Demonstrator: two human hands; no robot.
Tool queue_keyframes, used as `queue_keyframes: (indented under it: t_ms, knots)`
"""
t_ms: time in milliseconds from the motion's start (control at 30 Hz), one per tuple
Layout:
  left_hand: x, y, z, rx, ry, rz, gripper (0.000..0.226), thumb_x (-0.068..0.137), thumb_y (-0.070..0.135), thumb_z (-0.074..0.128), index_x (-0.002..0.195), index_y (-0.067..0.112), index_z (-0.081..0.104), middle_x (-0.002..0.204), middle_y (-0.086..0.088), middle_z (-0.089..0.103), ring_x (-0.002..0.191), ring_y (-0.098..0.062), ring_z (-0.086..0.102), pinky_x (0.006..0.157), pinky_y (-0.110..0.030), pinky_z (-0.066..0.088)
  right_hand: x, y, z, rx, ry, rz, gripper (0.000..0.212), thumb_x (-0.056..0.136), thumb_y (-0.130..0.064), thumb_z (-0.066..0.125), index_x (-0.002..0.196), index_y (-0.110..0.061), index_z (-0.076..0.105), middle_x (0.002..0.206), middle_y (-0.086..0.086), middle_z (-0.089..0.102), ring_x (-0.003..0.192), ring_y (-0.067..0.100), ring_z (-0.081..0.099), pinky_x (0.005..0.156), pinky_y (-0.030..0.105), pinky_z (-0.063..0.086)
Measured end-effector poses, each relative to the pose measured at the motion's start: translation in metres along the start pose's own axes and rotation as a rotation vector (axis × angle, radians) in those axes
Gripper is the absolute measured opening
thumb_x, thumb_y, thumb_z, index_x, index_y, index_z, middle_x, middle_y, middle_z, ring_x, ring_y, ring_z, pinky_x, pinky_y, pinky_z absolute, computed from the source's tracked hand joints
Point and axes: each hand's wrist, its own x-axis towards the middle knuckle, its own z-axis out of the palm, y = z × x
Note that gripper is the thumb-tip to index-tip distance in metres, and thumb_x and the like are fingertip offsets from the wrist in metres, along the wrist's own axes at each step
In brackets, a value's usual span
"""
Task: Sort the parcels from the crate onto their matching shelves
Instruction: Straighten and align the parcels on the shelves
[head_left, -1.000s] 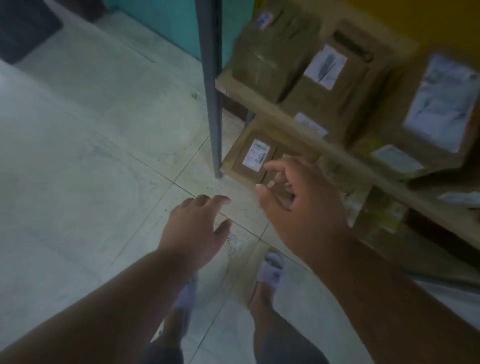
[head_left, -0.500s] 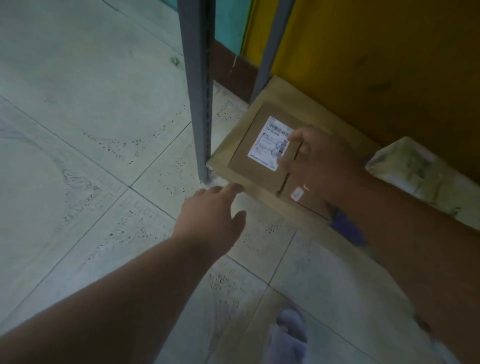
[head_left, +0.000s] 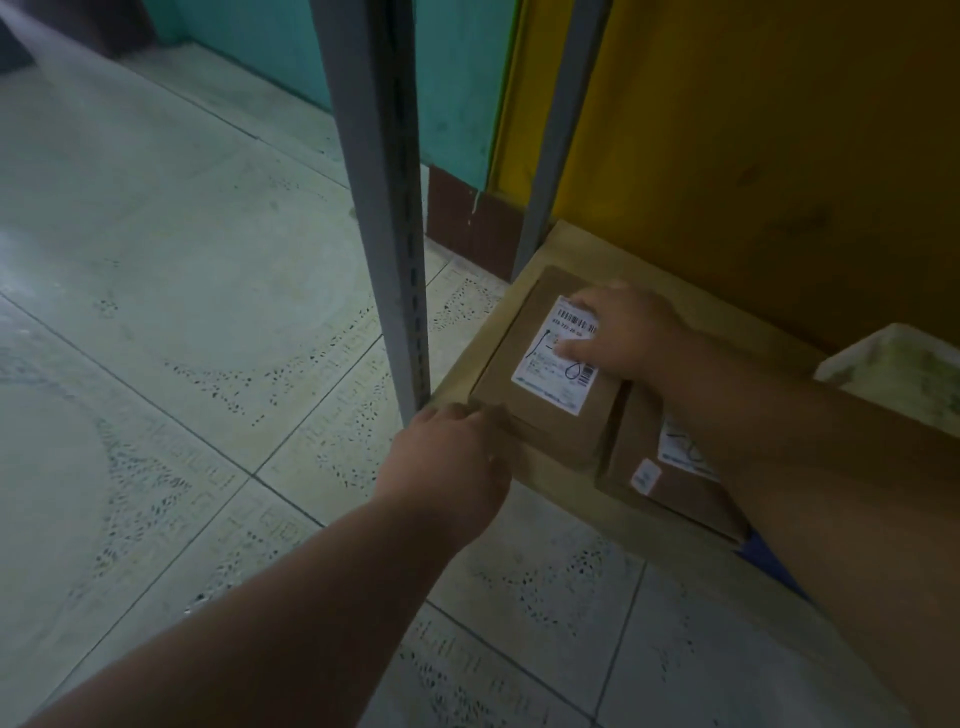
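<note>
A brown cardboard parcel (head_left: 550, 415) with a white barcode label lies flat on the lowest wooden shelf (head_left: 566, 493), at its left end. My right hand (head_left: 628, 332) rests on top of this parcel, fingers spread over the label and thumb pressing on it. My left hand (head_left: 452, 457) reaches in from the floor side, and its fingertips touch the parcel's near left corner. A second brown parcel (head_left: 660, 488) lies against the first on its right, partly hidden under my right forearm.
A grey slotted shelf post (head_left: 387, 208) stands just left of the parcel, with a rear post (head_left: 561, 130) behind. A yellow wall backs the shelf. A white-green bag (head_left: 904, 369) lies further right. Something blue (head_left: 769, 561) shows below the shelf edge. Tiled floor spreads left.
The view has closed in on the bottom shelf. My right hand has flattened onto the parcel's label, and my left hand has moved forward until it touches the parcel's near corner.
</note>
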Motion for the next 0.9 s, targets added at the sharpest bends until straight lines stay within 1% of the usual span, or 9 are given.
queue_keyframes:
  t_ms: [100, 233, 367, 467, 600, 667, 733, 833, 900]
  knots:
    - [0.001, 0.0, -0.002, -0.011, 0.008, -0.007, 0.049, 0.094, 0.038, 0.052, 0.142, 0.035, 0.048, 0.131, 0.003, 0.061, 0.122, -0.024, 0.053, 0.103, -0.04, 0.049, -0.001, -0.003, -0.002, 0.025, 0.013, 0.009, 0.077, 0.075, -0.063, 0.074, 0.139, -0.028, 0.053, 0.134, 0.008, 0.053, 0.122, 0.029, 0.05, 0.101, 0.043, 0.044]
    - [0.004, -0.003, -0.005, -0.004, 0.03, 0.011, 0.043, 0.093, 0.032, 0.052, 0.136, 0.033, 0.054, 0.123, 0.002, 0.064, 0.118, -0.024, 0.056, 0.099, -0.039, 0.051, -0.001, -0.007, -0.001, 0.077, 0.026, 0.019, 0.075, 0.072, -0.062, 0.077, 0.134, -0.026, 0.057, 0.131, 0.008, 0.054, 0.119, 0.029, 0.052, 0.099, 0.044, 0.046]
    - [0.003, -0.007, -0.006, -0.011, 0.057, 0.015, 0.044, 0.093, 0.029, 0.053, 0.137, 0.033, 0.054, 0.122, 0.003, 0.065, 0.112, -0.022, 0.058, 0.096, -0.038, 0.053, -0.001, -0.009, 0.005, 0.101, 0.04, 0.029, 0.074, 0.075, -0.059, 0.076, 0.137, -0.026, 0.055, 0.134, 0.008, 0.05, 0.124, 0.029, 0.048, 0.102, 0.046, 0.044]
    - [0.0, -0.002, -0.006, -0.014, 0.027, -0.001, 0.045, 0.094, 0.03, 0.052, 0.139, 0.03, 0.052, 0.127, 0.001, 0.063, 0.118, -0.024, 0.056, 0.098, -0.039, 0.052, -0.004, -0.011, 0.004, 0.093, 0.036, 0.036, 0.074, 0.077, -0.059, 0.074, 0.14, -0.026, 0.052, 0.136, 0.008, 0.05, 0.125, 0.029, 0.048, 0.103, 0.045, 0.044]
    - [-0.004, 0.005, -0.008, 0.022, 0.052, -0.01, 0.038, 0.095, 0.034, 0.051, 0.131, 0.023, 0.056, 0.117, -0.002, 0.064, 0.113, -0.025, 0.057, 0.093, -0.039, 0.054, -0.018, -0.001, -0.015, 0.127, 0.04, 0.044, 0.074, 0.08, -0.058, 0.072, 0.141, -0.023, 0.05, 0.136, 0.008, 0.055, 0.122, 0.029, 0.054, 0.099, 0.044, 0.047]
    - [-0.01, 0.016, -0.007, -0.018, 0.042, 0.013, 0.035, 0.094, 0.034, 0.051, 0.126, 0.023, 0.058, 0.115, -0.002, 0.064, 0.109, -0.024, 0.058, 0.09, -0.04, 0.055, -0.031, 0.02, -0.029, 0.104, 0.0, 0.058, 0.065, 0.078, -0.055, 0.074, 0.132, -0.022, 0.057, 0.128, 0.004, 0.061, 0.112, 0.027, 0.059, 0.093, 0.044, 0.052]
    - [-0.017, 0.034, -0.002, -0.063, -0.03, 0.053, 0.033, 0.093, 0.035, 0.051, 0.124, 0.026, 0.059, 0.115, -0.001, 0.066, 0.105, -0.022, 0.06, 0.089, -0.039, 0.055, -0.046, 0.048, -0.04, 0.02, -0.094, 0.091, 0.057, 0.077, -0.052, 0.078, 0.121, -0.02, 0.061, 0.122, 0.003, 0.063, 0.105, 0.025, 0.061, 0.088, 0.04, 0.052]
    - [-0.02, 0.064, 0.013, -0.161, -0.124, 0.084, 0.035, 0.093, 0.034, 0.053, 0.127, 0.031, 0.057, 0.116, 0.002, 0.068, 0.103, -0.021, 0.065, 0.089, -0.038, 0.057, -0.064, 0.078, -0.045, -0.122, -0.244, 0.137, 0.054, 0.076, -0.053, 0.079, 0.113, -0.018, 0.06, 0.113, 0.003, 0.061, 0.098, 0.023, 0.059, 0.081, 0.036, 0.05]
    - [-0.019, 0.077, 0.024, -0.227, -0.162, 0.069, 0.04, 0.093, 0.031, 0.054, 0.133, 0.035, 0.054, 0.118, 0.003, 0.067, 0.105, -0.021, 0.065, 0.092, -0.037, 0.056, -0.066, 0.086, -0.041, -0.156, -0.259, 0.139, 0.055, 0.075, -0.054, 0.08, 0.109, -0.017, 0.059, 0.108, 0.003, 0.061, 0.093, 0.021, 0.058, 0.077, 0.035, 0.05]
